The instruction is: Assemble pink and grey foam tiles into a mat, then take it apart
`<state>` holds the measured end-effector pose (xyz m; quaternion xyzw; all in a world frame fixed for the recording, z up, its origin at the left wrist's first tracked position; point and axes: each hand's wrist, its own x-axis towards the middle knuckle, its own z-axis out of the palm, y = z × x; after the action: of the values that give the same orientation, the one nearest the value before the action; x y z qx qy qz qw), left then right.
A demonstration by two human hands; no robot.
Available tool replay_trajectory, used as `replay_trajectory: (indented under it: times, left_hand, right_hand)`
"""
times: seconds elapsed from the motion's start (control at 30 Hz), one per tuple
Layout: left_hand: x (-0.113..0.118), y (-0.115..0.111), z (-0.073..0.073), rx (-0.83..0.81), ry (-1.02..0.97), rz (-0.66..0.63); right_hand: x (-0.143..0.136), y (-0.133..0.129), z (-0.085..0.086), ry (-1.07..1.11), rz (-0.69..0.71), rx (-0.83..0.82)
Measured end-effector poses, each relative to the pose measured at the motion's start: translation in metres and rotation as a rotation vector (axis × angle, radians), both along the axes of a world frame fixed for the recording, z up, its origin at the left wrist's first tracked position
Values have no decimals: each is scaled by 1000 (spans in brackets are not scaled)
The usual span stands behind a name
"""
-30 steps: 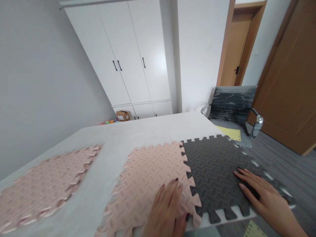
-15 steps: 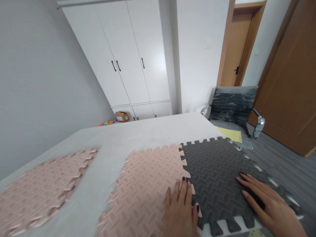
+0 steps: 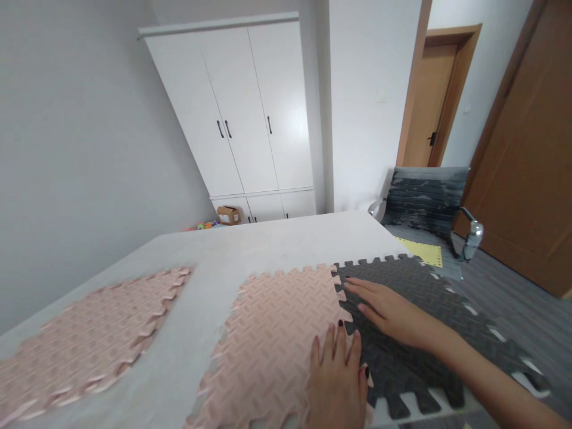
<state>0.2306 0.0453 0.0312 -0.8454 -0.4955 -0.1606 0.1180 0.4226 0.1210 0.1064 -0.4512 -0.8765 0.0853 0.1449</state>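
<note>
A pink foam mat tile (image 3: 272,333) and a dark grey tile (image 3: 415,292) lie side by side, their toothed edges meeting. My left hand (image 3: 337,381) rests on the pink tile beside the seam, palm down with fingers spread. Across the dark tile reaches my right hand (image 3: 388,310), its fingers stretched out and its fingertips near the upper part of the seam. Neither hand grips anything. A second pink tile (image 3: 98,333) lies apart on the left.
The tiles lie on a white table (image 3: 286,238). Past its right edge stands a dark chair (image 3: 424,196) with a yellow sheet (image 3: 420,251) on its seat. A cardboard box (image 3: 229,215) and colourful items sit beyond the far edge.
My right hand has moved left and away from me, from the dark tile's right part to near the seam. My left hand stays beside the seam. The view has shifted slightly.
</note>
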Motion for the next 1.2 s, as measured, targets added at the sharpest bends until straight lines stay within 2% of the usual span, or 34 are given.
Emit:
replay_trajectory:
  times: [0.1, 0.17, 0.23, 0.3, 0.43, 0.53, 0.67, 0.83, 0.93, 1.1, 1.2]
  left_hand:
    - [0, 0, -3, 15, -19, 12]
    - [0, 2, -7, 30, -25, 6]
    - [-1, 3, -10, 43, -21, -18]
    - [-3, 5, -13, 51, -17, -38]
    - [-3, 5, -13, 50, -44, -20]
    - [-2, 3, -11, 26, -98, -8]
    - [2, 1, -10, -4, -201, 36]
    - [11, 0, -12, -20, -248, 74]
    - [12, 0, -12, -55, -265, 128]
    - [5, 0, -5, -152, -236, 41]
    - [5, -1, 4, -253, -225, 49]
  right_hand:
    - [-23, 21, -20, -97, 74, -68]
    - [-29, 27, -37, -120, 69, -91]
    - [-29, 28, -46, -115, 49, -100]
    - [-26, 30, -43, -120, 67, -123]
    - [-25, 48, -22, -140, 126, -139]
    - [-31, 74, -17, -129, 59, -51]
    - [-41, 104, -38, -173, -15, -44]
    - [-45, 113, -64, -189, -32, 11]
    - [-44, 115, -69, -194, -30, 28]
    - [-40, 119, -72, -200, -36, 18]
    - [-40, 118, -72, -204, -31, 10]
